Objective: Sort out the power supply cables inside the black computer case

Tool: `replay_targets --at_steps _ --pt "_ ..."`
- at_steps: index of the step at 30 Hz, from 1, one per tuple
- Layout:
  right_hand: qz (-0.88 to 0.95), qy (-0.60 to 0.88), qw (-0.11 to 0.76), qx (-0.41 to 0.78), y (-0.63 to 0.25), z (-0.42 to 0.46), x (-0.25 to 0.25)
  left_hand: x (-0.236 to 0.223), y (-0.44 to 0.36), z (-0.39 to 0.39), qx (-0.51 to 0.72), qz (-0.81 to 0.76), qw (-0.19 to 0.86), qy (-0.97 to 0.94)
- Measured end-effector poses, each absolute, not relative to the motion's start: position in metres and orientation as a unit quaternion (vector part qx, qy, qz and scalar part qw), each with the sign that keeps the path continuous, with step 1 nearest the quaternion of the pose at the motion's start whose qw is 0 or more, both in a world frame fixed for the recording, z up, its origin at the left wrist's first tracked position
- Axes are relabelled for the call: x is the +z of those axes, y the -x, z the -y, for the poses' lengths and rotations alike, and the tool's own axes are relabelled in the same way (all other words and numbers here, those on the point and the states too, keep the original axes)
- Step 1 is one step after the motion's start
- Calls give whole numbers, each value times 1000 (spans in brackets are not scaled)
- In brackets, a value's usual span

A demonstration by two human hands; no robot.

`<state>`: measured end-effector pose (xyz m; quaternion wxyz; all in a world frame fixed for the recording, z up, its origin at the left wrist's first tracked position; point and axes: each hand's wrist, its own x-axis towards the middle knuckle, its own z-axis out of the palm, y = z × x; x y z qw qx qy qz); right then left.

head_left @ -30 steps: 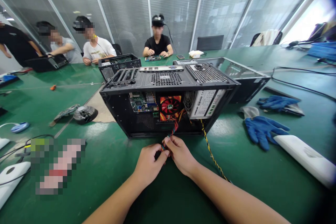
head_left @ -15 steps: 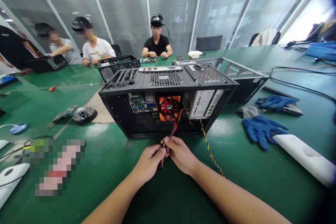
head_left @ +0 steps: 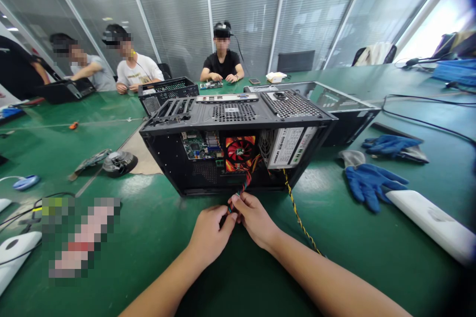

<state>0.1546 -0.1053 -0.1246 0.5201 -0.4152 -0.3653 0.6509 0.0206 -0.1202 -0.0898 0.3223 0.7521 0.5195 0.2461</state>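
Both hands close on a twisted bundle of red, black and teal wires (head_left: pixel 245 182)

Half a second ago the bundle's dark end poked out below the left hand (head_left: pixel 208 230); now that end is hidden behind the fingers. The change looks like a small finger adjustment, with the wires kept within reach of both hands.

The left hand pinches the bundle between thumb and fingers, while the right hand (head_left: pixel 257 219) clamps it just beside, the two nearly touching. The wires look tightly wound and bright above the fingers, looser near the fingertips; whether the end is a plug cannot be told.

The bundle runs from the hands towards 12 o'clock, into an open black metal computer case (head_left: pixel 203 115). Inside, a red fan in a flame-patterned frame (head_left: pixel 240 152) lies at 12 o'clock from the hands and a silver, white-labelled power supply (head_left: pixel 289 148) at 1. A twisted yellow-and-black cable (head_left: pixel 297 214) trails over the green tabletop (head_left: pixel 156 237) at 3 o'clock.
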Motion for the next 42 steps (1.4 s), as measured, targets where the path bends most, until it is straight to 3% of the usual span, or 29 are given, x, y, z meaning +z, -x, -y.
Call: replay_targets --at_steps 8,16,19,25,31,34,39,42 --pt "356 383 528 669 -155 105 -127 -100 -17 115 283 -485 522 -642" --pt "327 345 506 720 -159 106 -120 -96 -18 115 297 -459 583 -601" --pt "323 348 503 722 -159 105 -121 -97 -18 116 282 -476 535 -639" --pt "325 389 512 693 -155 106 -122 -95 -19 119 242 -522 295 -763" --pt "340 407 513 675 -154 107 -121 -97 -19 122 242 -527 223 -784" --pt "337 404 510 680 -154 106 -123 -97 -19 122 252 -521 274 -768" --pt "338 378 511 695 -156 105 -125 -100 -19 117 292 -486 481 -669" --pt "347 362 510 698 -157 105 -125 -102 -19 115 317 -469 547 -616"
